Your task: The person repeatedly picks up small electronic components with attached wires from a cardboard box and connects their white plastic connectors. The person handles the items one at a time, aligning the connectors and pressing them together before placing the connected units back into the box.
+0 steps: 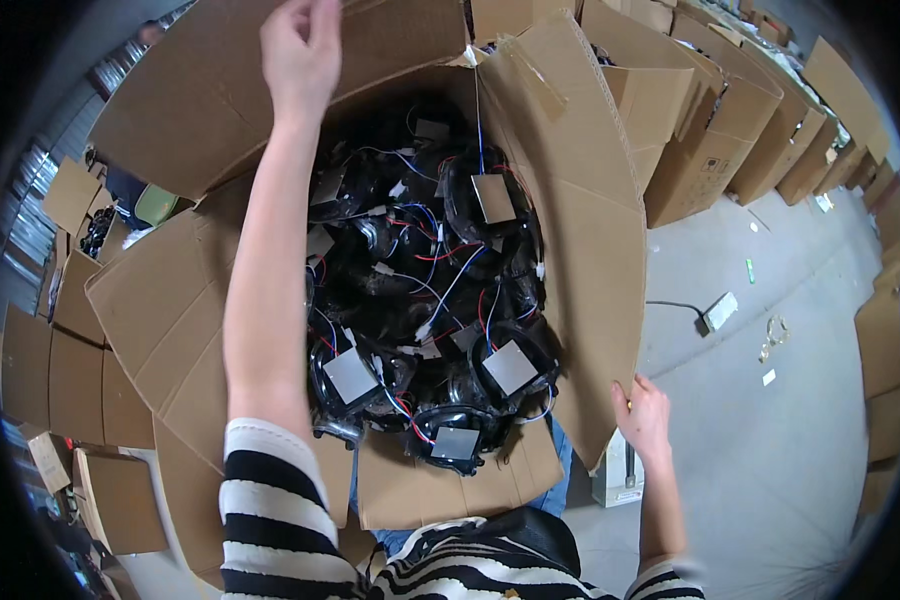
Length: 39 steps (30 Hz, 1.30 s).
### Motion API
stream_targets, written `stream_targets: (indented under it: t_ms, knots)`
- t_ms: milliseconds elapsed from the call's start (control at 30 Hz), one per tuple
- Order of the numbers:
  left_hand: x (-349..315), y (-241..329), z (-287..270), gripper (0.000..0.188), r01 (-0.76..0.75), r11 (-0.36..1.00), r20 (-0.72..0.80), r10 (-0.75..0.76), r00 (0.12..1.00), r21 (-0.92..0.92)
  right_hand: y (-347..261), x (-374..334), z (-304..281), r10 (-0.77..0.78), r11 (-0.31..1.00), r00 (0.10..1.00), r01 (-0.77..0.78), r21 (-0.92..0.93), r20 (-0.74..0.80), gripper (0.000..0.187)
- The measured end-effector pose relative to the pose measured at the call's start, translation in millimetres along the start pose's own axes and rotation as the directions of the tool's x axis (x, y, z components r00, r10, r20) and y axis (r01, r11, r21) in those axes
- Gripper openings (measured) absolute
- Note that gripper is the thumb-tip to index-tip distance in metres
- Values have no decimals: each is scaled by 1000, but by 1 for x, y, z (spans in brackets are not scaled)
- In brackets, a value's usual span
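A large open cardboard carton [450,495] stands in front of me, its flaps spread. It is filled with black rounded plastic units, among them one at the near end [430,462], with silver square plates and red, white and blue wires. My left hand [302,60] reaches across the carton to its far flap [205,110]; thumb and fingers curl toward each other, but the tips run out of view and what they hold is hidden. At the near corner of the right flap [600,280], my right hand [647,420] is closed on the flap's edge, thumb over it.
Several tall cartons [705,165] line the far right, with more boxes [75,380] on the left. A small white box with a cord [720,312] and scraps lie on the grey floor [760,440]. A pale box with a dark rod [620,480] stands below my right hand.
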<state>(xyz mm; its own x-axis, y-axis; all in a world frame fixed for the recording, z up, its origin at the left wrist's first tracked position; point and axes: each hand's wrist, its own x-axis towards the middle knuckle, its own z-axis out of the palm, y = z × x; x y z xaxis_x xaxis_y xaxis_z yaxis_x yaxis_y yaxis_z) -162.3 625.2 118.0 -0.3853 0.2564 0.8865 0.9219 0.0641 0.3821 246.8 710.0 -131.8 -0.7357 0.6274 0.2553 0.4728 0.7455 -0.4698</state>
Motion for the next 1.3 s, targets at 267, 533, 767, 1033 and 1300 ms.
stream_targets:
  t_ms: [267, 533, 767, 1033, 1300]
  knots:
    - [-81, -59, 134, 40, 513, 850, 687, -441, 577, 115, 9, -27, -21, 89, 983, 992, -101, 156, 84, 14]
    - [-92, -21, 117, 36, 714, 583, 591, -437, 678, -387, 19, -62, -39, 285, 924, 952, -304, 232, 114, 13]
    - [-59, 77, 14, 32, 358, 883, 699, -48, 714, -305, -8, -105, -65, 263, 749, 931, -362, 555, 253, 29]
    - [-216, 121, -85, 20, 869, 416, 820, -374, 433, -269, -85, -113, -79, -187, 431, 666, -605, 669, 722, 19]
    - [-362, 146, -145, 18, 998, -42, 913, -407, 29, -50, -119, -112, -16, -360, 405, 456, -710, 576, 814, 16]
